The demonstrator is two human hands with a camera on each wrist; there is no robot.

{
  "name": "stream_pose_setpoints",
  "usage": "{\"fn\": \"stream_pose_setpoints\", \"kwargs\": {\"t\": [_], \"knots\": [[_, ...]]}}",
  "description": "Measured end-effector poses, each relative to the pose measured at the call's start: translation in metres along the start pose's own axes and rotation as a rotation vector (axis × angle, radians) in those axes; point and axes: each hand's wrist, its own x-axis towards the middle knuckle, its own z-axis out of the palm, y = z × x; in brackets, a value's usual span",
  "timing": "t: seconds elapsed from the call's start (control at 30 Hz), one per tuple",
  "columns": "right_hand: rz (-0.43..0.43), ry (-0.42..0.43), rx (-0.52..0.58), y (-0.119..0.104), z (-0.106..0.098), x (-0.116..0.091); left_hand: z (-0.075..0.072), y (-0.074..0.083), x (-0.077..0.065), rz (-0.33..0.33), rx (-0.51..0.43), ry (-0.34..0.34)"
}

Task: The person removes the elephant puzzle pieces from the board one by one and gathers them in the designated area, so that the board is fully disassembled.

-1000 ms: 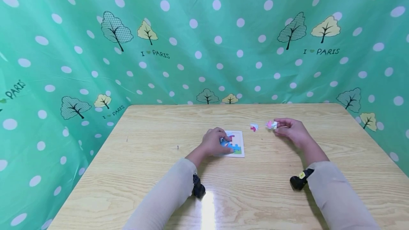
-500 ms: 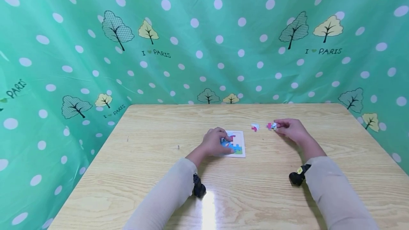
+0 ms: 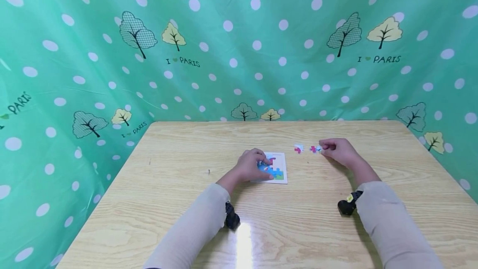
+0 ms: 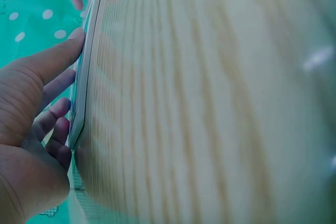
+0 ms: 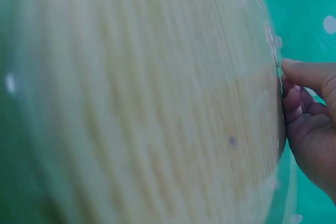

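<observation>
Right hand [image 3: 340,152] pinches a small pink-and-white knobbed jigsaw piece [image 3: 314,149] at its right edge.
The piece is right of the flat, white-bordered, blue-and-green puzzle board [image 3: 282,179], beyond a loose red-and-white jigsaw piece [image 3: 298,148]; I cannot tell whether it clears the pale wood-grain table [image 3: 284,227]. Left hand [image 3: 251,166] rests across the board, thumb and fingers apart. A light edge pinch with the knobs free, and steady left-hand pressure, should serve best.
</observation>
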Motion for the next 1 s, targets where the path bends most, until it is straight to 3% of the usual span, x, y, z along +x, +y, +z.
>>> {"fn": "stream_pose_setpoints", "kwargs": {"t": [0.3, 0.57, 1.0], "knots": [[0.047, 0.001, 0.184, 0.001, -0.002, -0.004, -0.001, 0.000, -0.002, -0.013, -0.013, -0.015], [0.021, -0.016, 0.295, -0.007, -0.003, -0.012, -0.002, 0.001, -0.003, -0.012, -0.021, -0.031], [-0.056, -0.049, 0.303, -0.023, 0.003, -0.020, -0.001, -0.003, 0.000, -0.006, -0.024, -0.037]]}}
